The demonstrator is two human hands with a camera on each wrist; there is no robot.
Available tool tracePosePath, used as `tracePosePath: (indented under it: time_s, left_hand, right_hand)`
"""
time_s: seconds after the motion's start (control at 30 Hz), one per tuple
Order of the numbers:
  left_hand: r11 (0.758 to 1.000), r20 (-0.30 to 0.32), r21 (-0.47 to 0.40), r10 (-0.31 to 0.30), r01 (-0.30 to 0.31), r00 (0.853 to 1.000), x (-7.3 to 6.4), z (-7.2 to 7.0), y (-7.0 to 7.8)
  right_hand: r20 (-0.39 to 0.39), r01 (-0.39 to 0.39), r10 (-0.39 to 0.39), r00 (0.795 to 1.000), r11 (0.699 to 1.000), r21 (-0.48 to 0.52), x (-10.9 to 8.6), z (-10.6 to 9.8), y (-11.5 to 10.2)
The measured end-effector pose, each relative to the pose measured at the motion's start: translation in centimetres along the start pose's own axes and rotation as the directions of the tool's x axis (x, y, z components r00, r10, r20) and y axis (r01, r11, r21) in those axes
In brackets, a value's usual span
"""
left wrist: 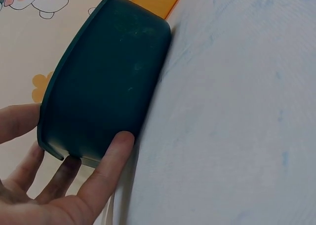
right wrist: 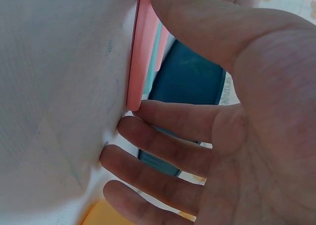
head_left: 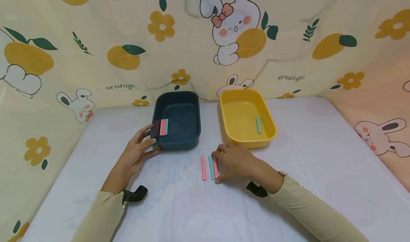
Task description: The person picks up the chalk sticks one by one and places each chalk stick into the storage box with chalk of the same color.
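My right hand (head_left: 238, 163) pinches a pink chalk stick (right wrist: 140, 52) by its two ends, thumb at one end and index finger at the other; its remaining fingertips rest on the cloth. Just left of it lie a teal chalk stick (head_left: 211, 168) and another pink chalk stick (head_left: 203, 168). My left hand (head_left: 136, 151) holds the near left corner of a dark blue bin (left wrist: 103, 77), with the thumb on its near wall and fingers at its left side and rim. Inside that bin, two pink chalk sticks (head_left: 162, 127) and a teal one (head_left: 166, 127) stand side by side against the left.
A yellow bin (head_left: 240, 121) stands right of the dark blue one, with a teal chalk stick (head_left: 258, 125) inside. White cloth (head_left: 192, 213) with faint blue smudges covers the table. A printed curtain (head_left: 179, 57) hangs behind. A black wrist strap (head_left: 136, 194) is on each arm.
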State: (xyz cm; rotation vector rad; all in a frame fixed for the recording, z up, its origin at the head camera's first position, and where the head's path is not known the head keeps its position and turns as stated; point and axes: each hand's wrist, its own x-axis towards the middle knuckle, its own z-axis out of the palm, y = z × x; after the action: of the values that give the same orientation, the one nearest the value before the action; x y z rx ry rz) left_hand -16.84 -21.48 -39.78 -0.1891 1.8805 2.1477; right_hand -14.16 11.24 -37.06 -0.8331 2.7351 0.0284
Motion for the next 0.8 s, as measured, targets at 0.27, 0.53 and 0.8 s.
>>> tracePosePath:
  time_s: [0.27,0.53,0.8]
  left_hand:
    - [0.994,0.299,0.099,-0.066,0.038,0.952,6.6,5.8,1.4]
    - [0.986,0.578,0.156,-0.140,0.059,0.804,10.2,14.0,-0.3]
    - [0.971,0.624,0.177,-0.237,0.161,0.745,13.5,9.5,-1.7]
  right_hand:
    - [-0.045,-0.285,0.288,0.957,0.957,0.059,-5.5,1.8,0.9]
    - [0.024,-0.559,0.561,0.827,0.819,0.126,-12.2,3.3,0.1]
    - [0.010,-0.572,0.574,0.819,0.815,0.095,-8.4,5.4,-2.6]
